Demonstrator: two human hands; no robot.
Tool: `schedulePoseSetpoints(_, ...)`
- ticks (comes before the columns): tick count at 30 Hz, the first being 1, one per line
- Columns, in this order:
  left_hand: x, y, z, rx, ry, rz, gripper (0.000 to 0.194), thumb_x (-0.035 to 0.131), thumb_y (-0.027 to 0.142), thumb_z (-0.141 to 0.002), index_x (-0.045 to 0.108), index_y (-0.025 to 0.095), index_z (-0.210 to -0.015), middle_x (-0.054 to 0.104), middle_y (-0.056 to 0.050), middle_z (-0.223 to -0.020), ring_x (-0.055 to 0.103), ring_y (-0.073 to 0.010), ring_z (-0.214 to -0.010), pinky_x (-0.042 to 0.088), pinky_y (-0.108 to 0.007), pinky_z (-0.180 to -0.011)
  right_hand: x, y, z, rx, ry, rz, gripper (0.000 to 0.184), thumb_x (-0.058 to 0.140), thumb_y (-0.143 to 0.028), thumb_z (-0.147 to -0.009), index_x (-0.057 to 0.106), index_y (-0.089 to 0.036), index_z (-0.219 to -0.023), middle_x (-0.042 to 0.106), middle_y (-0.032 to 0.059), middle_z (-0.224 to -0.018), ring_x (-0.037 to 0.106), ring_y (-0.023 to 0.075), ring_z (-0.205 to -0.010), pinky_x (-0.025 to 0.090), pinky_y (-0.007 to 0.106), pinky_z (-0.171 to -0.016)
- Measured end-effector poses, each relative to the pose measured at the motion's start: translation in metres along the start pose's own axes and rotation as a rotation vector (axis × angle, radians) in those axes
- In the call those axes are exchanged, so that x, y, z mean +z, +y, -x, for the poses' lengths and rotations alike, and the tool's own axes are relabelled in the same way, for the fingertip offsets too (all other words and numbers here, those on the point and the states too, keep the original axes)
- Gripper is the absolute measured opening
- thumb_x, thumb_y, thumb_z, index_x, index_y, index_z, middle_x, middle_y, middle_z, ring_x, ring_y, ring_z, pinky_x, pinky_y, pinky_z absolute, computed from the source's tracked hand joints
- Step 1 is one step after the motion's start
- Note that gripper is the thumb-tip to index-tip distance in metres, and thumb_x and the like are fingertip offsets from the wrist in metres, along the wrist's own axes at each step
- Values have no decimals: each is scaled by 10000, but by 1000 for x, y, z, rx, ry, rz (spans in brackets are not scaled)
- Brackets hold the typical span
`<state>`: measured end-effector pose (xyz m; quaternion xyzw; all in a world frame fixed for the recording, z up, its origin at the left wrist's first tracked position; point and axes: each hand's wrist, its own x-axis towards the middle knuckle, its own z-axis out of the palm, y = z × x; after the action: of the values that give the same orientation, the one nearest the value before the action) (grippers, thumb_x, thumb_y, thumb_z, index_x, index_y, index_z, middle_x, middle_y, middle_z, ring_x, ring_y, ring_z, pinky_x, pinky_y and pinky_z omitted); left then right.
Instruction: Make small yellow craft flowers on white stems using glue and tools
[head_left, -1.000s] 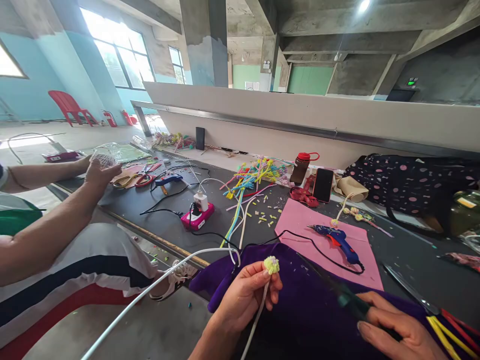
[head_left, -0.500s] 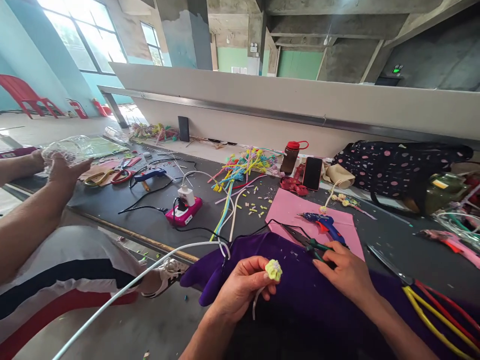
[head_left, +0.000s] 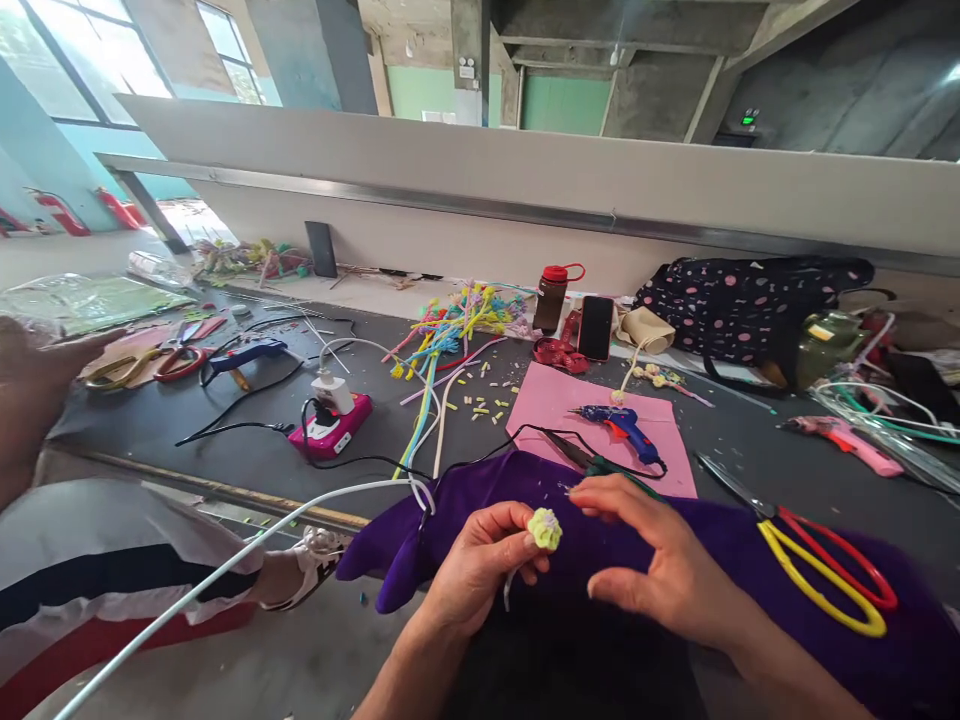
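Note:
Between the thumb and fingers of my left hand (head_left: 487, 560) is a small yellow-green flower (head_left: 545, 529), made of pipe cleaner by its look, with a pale centre. A thin pale stem hangs below those fingers. To its right, my right hand (head_left: 645, 560) holds nothing, its thumb and fingers apart. Just beyond that hand, the green-handled pliers (head_left: 600, 465) lie partly on a pink sheet (head_left: 555, 400); the fingers hide part of the handles. A blue glue gun (head_left: 626, 430) rests on the same sheet. Purple cloth (head_left: 487, 480) spreads under both hands.
Scissors (head_left: 825, 570) with red and yellow handles lie at the right. A pink power block (head_left: 334, 425) trails black cables at centre left. Fuzzy stems (head_left: 465, 325), cut bits, a bottle (head_left: 553, 300) and a phone (head_left: 596, 328) sit farther back. Another person's hand (head_left: 45, 370) is at left.
My right hand has let go of the pliers, which now lie down, and has opened toward the flower. My left hand keeps its hold. The view has shifted right.

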<state>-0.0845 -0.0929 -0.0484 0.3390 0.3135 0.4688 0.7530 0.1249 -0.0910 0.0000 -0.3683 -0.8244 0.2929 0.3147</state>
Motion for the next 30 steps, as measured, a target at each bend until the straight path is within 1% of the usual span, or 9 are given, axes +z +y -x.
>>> schedulePoseSetpoints(2,2,-1,-1,-7,-16,-8,149,740,237,-661,657,125,-711,626,-28,-631,549,-85,-528,411,-170,-494,5,-8,-5,-14,-16,-64,561,717,-369,-714,492,-245,-1212,532,58,-1181,502,208,-1095,415,324,-932)
schedulePoseSetpoints(4,4,-1,-1,-10,-25,-22,151,740,244,-661,657,126,-709,623,-24,-611,536,-80,-512,403,-167,-489,9,-10,-10,-28,-5,-83,565,740,-329,-694,510,-231,-1200,541,61,-1167,507,207,-1083,411,324,-931)
schedulePoseSetpoints(9,6,-2,-1,8,-40,-53,132,737,238,-669,662,134,-699,607,-5,-587,511,-65,-490,389,-162,-488,13,-5,-17,-90,3,-110,459,725,-208,-714,562,-222,-1144,579,46,-1094,527,179,-1038,412,305,-911)
schedulePoseSetpoints(11,6,-3,-1,11,-37,-58,123,741,227,-664,664,136,-693,607,-2,-601,511,-63,-498,391,-162,-494,14,-4,-17,-108,4,-115,414,704,-166,-729,581,-221,-1121,576,44,-1096,528,171,-1035,414,296,-903)
schedulePoseSetpoints(18,9,-5,-1,-11,-38,-74,105,732,210,-671,665,132,-690,611,-2,-622,504,-56,-504,384,-158,-498,14,-2,-14,-98,16,-124,366,690,-114,-719,607,-210,-1063,573,44,-1099,535,169,-1025,414,293,-894)
schedulePoseSetpoints(22,8,-4,0,-8,-61,-88,132,739,230,-661,669,128,-706,619,-9,-623,514,-66,-507,389,-167,-501,13,-3,-13,-76,11,-179,327,701,-123,-718,621,-204,-1024,584,43,-1073,542,170,-1012,415,292,-887)
schedulePoseSetpoints(25,5,-3,1,-43,-103,-108,170,731,261,-671,677,123,-753,642,-32,-619,536,-87,-515,397,-181,-508,10,-3,-14,-49,-27,-250,293,711,-172,-732,632,-207,-1012,587,42,-1070,547,170,-1008,409,299,-898)
schedulePoseSetpoints(27,4,-4,1,-70,-126,-124,171,720,269,-684,674,113,-738,653,-47,-609,550,-98,-516,402,-191,-518,7,0,-16,-40,-65,-291,288,719,-211,-731,641,-211,-1009,593,41,-1063,548,174,-1006,406,308,-901)
schedulePoseSetpoints(30,3,-6,1,-77,-130,-120,173,720,269,-685,659,107,-683,664,-60,-602,559,-107,-522,404,-204,-538,5,7,-17,4,-113,-361,371,741,-267,-704,630,-221,-1055,600,37,-1048,558,178,-962,424,312,-860)
